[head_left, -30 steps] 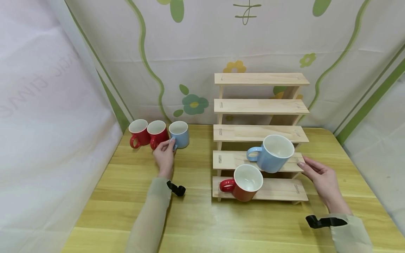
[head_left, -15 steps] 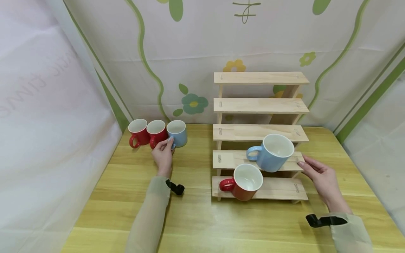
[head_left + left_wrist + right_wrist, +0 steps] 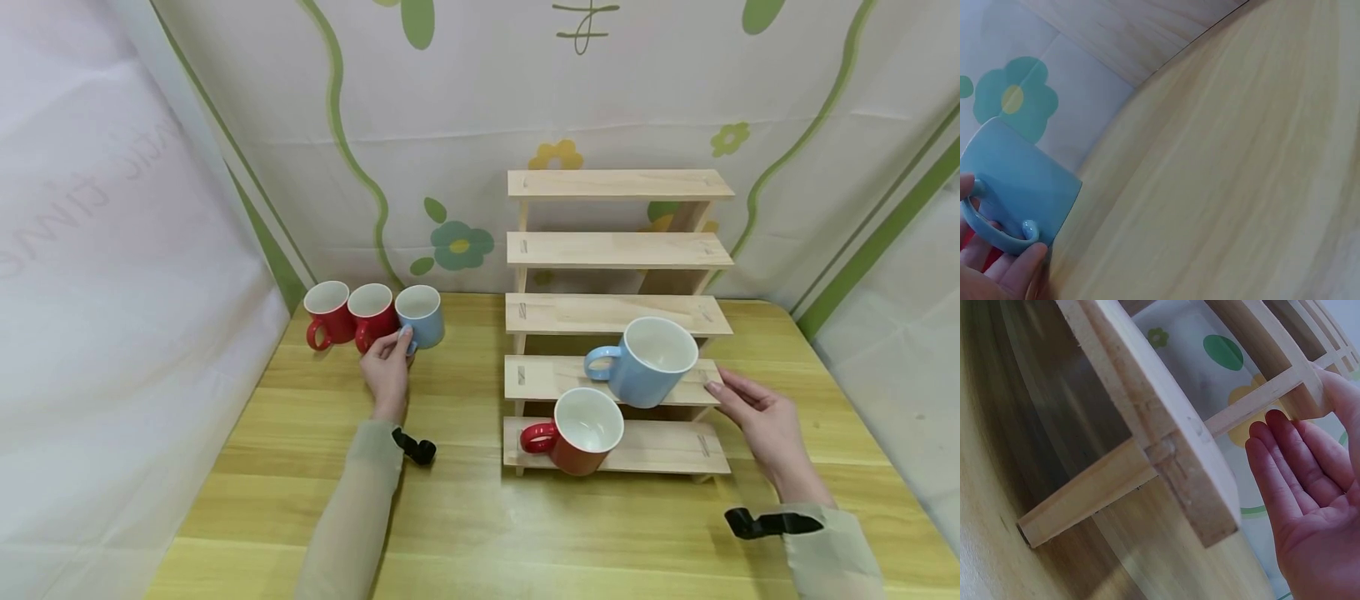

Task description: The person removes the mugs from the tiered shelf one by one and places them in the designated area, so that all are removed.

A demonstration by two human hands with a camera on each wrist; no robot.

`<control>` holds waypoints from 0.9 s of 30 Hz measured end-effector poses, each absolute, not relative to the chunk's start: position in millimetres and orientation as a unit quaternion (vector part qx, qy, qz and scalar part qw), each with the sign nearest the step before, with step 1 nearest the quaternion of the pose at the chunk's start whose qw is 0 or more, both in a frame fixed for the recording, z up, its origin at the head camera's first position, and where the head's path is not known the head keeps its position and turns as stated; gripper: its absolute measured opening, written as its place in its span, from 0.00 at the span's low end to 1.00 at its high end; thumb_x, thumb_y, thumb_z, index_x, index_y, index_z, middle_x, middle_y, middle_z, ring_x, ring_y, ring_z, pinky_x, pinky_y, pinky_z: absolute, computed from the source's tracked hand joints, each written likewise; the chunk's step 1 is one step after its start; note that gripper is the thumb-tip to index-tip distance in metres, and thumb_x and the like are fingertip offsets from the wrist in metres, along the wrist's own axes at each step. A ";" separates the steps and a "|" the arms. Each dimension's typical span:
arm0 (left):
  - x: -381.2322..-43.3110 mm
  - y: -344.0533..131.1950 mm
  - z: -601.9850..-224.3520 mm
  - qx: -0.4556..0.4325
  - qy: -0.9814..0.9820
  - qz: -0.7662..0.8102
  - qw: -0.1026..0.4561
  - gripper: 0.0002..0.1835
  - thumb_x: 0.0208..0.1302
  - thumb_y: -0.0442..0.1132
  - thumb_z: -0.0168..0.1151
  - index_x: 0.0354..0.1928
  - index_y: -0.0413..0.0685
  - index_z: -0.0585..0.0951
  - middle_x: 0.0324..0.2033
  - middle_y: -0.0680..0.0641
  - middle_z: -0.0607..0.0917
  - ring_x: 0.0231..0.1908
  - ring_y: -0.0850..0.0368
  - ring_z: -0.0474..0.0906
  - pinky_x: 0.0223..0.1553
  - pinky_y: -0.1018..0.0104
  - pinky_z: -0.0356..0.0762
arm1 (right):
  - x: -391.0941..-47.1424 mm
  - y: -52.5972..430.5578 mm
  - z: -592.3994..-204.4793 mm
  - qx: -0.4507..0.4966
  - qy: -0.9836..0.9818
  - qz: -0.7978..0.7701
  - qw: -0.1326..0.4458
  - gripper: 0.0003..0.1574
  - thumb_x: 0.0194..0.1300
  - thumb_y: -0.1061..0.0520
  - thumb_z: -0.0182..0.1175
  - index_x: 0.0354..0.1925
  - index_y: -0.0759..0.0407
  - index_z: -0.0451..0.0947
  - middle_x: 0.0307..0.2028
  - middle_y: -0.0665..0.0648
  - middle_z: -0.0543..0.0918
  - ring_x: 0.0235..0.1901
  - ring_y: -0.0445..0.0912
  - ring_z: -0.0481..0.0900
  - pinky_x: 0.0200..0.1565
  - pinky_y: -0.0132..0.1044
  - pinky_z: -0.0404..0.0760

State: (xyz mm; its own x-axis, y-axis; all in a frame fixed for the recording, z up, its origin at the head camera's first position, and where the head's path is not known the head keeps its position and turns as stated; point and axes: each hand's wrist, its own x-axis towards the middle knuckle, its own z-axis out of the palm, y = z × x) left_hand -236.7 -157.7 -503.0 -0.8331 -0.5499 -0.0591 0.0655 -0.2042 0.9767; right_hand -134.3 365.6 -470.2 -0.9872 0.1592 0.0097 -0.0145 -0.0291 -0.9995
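Note:
At the left of the table, my left hand (image 3: 386,371) holds the handle of a light blue mug (image 3: 424,323), which stands upright beside two red mugs. In the left wrist view the fingers (image 3: 1022,265) are at the handle of that blue mug (image 3: 1025,175). My right hand (image 3: 768,429) grips the right end of the second board up on a stepped wooden rack (image 3: 618,317), thumb on top. Under that board, in the right wrist view, the other fingers (image 3: 1285,469) extend. Another light blue mug (image 3: 647,379) sits on the second board, and a red mug (image 3: 576,450) on the lowest.
The nearer red mug (image 3: 378,321) and the farther red mug (image 3: 337,325) stand in a row at the back left of the wooden table (image 3: 465,517). A printed fabric wall (image 3: 450,125) rises behind the table, with fabric at both sides.
The blue mug in my left hand has shifted slightly left, closer to the red mugs, and now holds still. My right hand stays at the rack.

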 end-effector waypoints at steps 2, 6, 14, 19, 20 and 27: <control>-235.6 -158.2 -502.4 0.202 -0.602 -0.745 0.205 0.18 0.62 0.46 0.76 0.46 0.40 0.86 0.43 0.43 0.88 0.45 0.50 0.84 0.49 0.60 0.85 | -133.8 365.1 -470.2 -0.052 -0.694 0.715 0.061 0.19 0.69 0.66 0.66 0.57 0.55 0.85 0.46 0.40 0.86 0.42 0.29 0.83 0.44 0.24 0.82; -232.6 -159.5 -498.8 0.196 -0.616 -0.735 0.204 0.20 0.63 0.46 0.75 0.51 0.41 0.86 0.46 0.43 0.88 0.48 0.54 0.84 0.53 0.65 0.82 | -133.3 364.5 -470.6 -0.051 -0.692 0.717 0.063 0.19 0.69 0.66 0.65 0.57 0.55 0.85 0.46 0.40 0.86 0.42 0.29 0.83 0.44 0.25 0.82; -224.6 -159.8 -475.7 0.158 -0.627 -0.732 0.217 0.22 0.65 0.43 0.74 0.58 0.43 0.83 0.54 0.45 0.85 0.56 0.56 0.80 0.59 0.66 0.77 | -133.2 364.8 -471.2 -0.055 -0.688 0.721 0.062 0.20 0.69 0.67 0.65 0.57 0.56 0.85 0.46 0.40 0.86 0.42 0.29 0.83 0.44 0.24 0.82; -218.7 -156.3 -446.3 0.111 -0.625 -0.728 0.257 0.22 0.65 0.41 0.73 0.59 0.41 0.83 0.55 0.43 0.85 0.56 0.54 0.81 0.60 0.64 0.77 | -134.3 365.4 -471.9 -0.053 -0.688 0.721 0.063 0.19 0.69 0.67 0.65 0.57 0.56 0.85 0.46 0.40 0.86 0.42 0.29 0.83 0.44 0.25 0.82; -217.4 -155.2 -439.8 0.101 -0.629 -0.725 0.260 0.22 0.65 0.42 0.73 0.59 0.42 0.83 0.55 0.43 0.85 0.56 0.55 0.81 0.60 0.64 0.77 | -134.5 365.6 -472.1 -0.051 -0.687 0.722 0.063 0.19 0.70 0.67 0.64 0.57 0.56 0.85 0.46 0.40 0.86 0.42 0.30 0.83 0.44 0.25 0.82; -208.6 -137.2 -400.2 0.008 -0.645 -0.717 0.262 0.21 0.65 0.42 0.73 0.59 0.44 0.84 0.55 0.46 0.86 0.57 0.55 0.81 0.61 0.63 0.76 | -134.6 365.9 -472.2 -0.047 -0.685 0.725 0.060 0.19 0.70 0.67 0.64 0.57 0.55 0.85 0.47 0.41 0.86 0.42 0.30 0.83 0.44 0.25 0.82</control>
